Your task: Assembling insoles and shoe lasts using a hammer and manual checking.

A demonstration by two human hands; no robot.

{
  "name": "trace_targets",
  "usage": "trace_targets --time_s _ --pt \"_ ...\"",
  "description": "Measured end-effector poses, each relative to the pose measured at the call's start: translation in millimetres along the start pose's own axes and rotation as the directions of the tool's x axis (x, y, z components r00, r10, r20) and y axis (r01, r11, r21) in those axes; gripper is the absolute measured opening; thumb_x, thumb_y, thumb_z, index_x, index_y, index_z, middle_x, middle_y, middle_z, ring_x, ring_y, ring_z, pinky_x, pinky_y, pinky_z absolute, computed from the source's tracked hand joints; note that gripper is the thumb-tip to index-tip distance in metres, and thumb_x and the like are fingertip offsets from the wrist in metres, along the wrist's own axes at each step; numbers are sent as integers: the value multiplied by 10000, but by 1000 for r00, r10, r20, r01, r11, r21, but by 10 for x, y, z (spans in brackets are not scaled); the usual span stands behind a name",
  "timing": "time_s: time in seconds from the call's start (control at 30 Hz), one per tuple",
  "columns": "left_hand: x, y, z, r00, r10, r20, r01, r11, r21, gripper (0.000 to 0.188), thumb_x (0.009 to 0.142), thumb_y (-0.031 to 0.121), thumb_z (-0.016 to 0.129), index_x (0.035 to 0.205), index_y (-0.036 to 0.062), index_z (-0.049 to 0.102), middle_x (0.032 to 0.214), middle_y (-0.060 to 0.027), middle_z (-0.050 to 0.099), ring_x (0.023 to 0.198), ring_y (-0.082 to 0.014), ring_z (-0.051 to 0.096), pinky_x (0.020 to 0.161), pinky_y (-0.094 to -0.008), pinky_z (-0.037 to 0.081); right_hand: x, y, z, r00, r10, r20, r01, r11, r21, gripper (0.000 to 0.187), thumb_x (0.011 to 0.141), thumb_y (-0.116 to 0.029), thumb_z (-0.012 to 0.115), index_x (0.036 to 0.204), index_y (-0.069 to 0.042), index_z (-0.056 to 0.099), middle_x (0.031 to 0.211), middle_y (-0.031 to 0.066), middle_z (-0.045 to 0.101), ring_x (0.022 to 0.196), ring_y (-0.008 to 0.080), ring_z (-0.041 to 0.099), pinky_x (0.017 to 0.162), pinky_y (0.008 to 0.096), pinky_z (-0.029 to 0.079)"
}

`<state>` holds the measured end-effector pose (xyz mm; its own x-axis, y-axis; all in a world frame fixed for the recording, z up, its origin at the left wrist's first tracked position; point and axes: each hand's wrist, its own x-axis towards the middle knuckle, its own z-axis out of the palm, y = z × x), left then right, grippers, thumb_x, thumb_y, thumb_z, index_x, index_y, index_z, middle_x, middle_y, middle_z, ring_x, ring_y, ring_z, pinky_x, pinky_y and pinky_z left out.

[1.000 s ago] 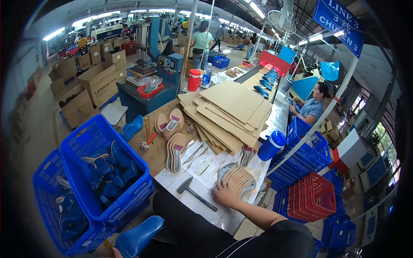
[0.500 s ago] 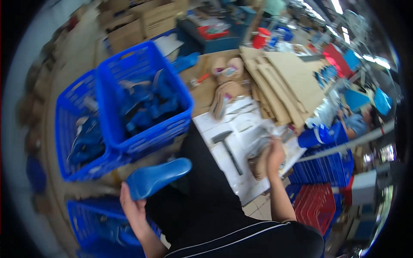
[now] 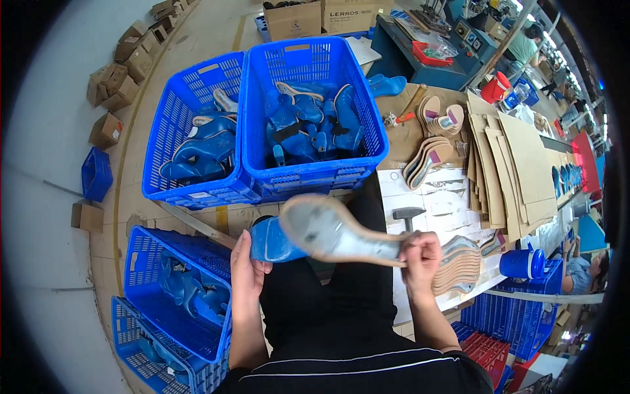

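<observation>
My left hand (image 3: 248, 270) is closed around one end of a blue shoe last (image 3: 268, 241) above my lap. Pinched by its narrow end, an insole (image 3: 328, 233) with a grey underside and tan edge hangs in my right hand (image 3: 422, 258). Its broad end overlaps the last and hides much of it; whether the two touch I cannot tell. Just right of that hand, a stack of insoles (image 3: 457, 269) lies on the white-covered bench (image 3: 408, 292). A hammer (image 3: 408, 214) rests behind the hand, its handle partly covered.
Two blue crates (image 3: 315, 172) full of blue lasts stand ahead on the left; more blue crates (image 3: 177, 240) sit by my left arm. More insoles (image 3: 426, 157), cardboard sheets (image 3: 518, 171) and a blue jug (image 3: 522, 262) are at the right. One last (image 3: 387, 85) lies at the far bench edge.
My right hand has moved from the insole stack up and left, now carrying one insole over to the last. The last has shifted right within the view, which has itself turned.
</observation>
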<state>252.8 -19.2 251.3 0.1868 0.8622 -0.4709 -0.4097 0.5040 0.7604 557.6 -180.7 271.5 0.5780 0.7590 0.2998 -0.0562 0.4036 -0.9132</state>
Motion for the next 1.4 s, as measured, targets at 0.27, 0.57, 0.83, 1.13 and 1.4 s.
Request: trace_targets --time_s 0.27,0.57,0.83,1.13,1.4 --pt "-83 10 -43 996 87 15 -88 986 141 319 1109 373 600 1097 57 633 801 -57 701 570 -135 642 498 -266 518 283 52 -289 888 -164 -430 9 940 -341 96 1077 -59 645 1160 -10 640 850 2 623 763 77 565 723 232 466" --pt "223 -46 -10 995 100 -4 -97 980 176 300 1072 313 580 1227 67 651 1119 -56 714 946 -167 735 722 -315 613 -195 240 -1652 934 41 -355 -358 99 -929 214 961 -213 751 1093 -45 747 943 201 728 871 397 704 777 484 562" --pt "225 -58 -77 990 134 -30 -129 980 149 324 1061 331 597 1240 66 650 1142 -58 709 1005 -162 730 770 -319 627 813 1079 -1516 993 25 -112 -115 167 -979 486 961 -410 739 1300 -65 693 1045 256 728 1015 448 686 889 520 558" --pt "50 -154 -46 991 133 -24 -123 964 237 359 1082 397 572 1198 64 640 1019 -70 724 780 -172 731 523 -288 555 1436 2080 -1878 905 27 -424 -421 194 -886 554 920 -382 758 1311 3 687 984 291 727 917 439 727 845 524 573" --pt "50 -62 -8 984 166 60 -176 951 254 360 1081 335 507 1277 56 623 1017 -92 710 677 -164 675 429 -261 473 812 1235 -1079 665 -28 -747 -205 954 -219 416 1189 -280 316 1390 -1 550 994 108 725 623 131 625 574 274 524"
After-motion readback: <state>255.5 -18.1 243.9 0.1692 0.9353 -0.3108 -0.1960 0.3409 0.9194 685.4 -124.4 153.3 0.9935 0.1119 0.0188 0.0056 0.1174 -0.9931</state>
